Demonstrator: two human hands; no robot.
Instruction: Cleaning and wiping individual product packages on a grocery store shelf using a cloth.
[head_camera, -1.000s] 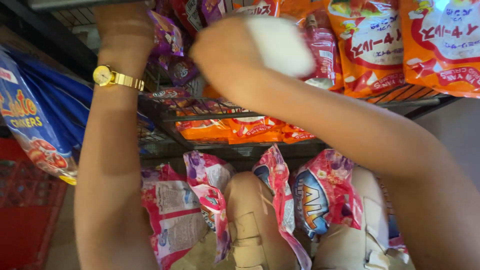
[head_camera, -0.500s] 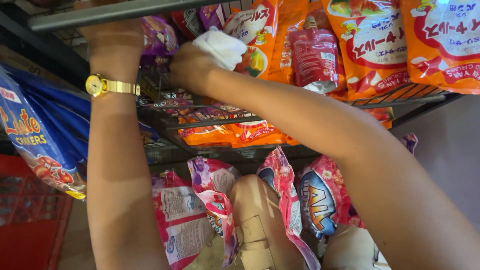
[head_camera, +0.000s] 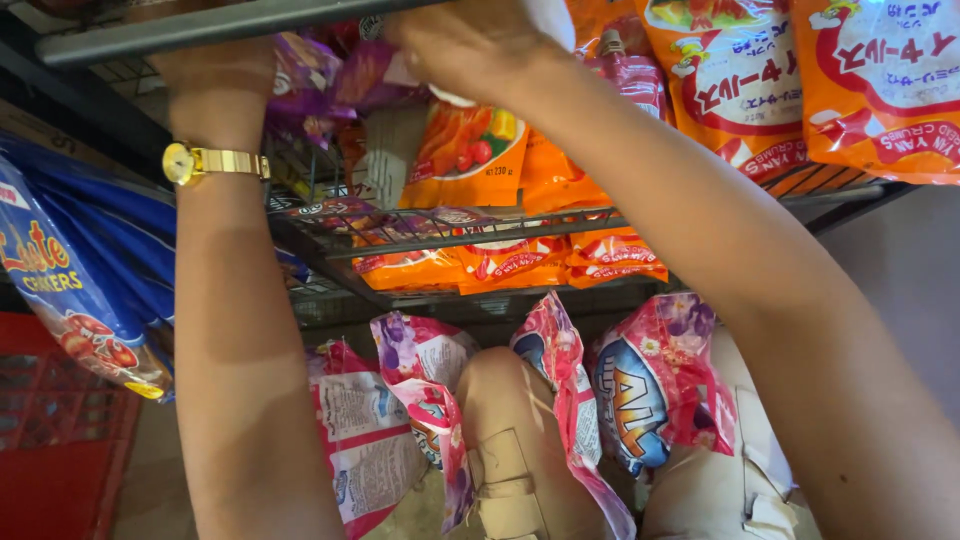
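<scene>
Purple snack packets (head_camera: 310, 85) crowd the wire shelf (head_camera: 450, 225) under its grey front rail (head_camera: 200, 30), leaving us little room. Our left hand (head_camera: 215, 85) reaches among them; its grip we cannot tell. Our right hand (head_camera: 460, 45) closes on a white cloth (head_camera: 550, 20), pressed against orange packets (head_camera: 465, 155) standing tightly packed

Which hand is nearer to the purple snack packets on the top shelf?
Left. The left hand is right beside the purple snack packets, at their left edge. The right hand, with a white cloth, is further right, by the orange packets.
</scene>
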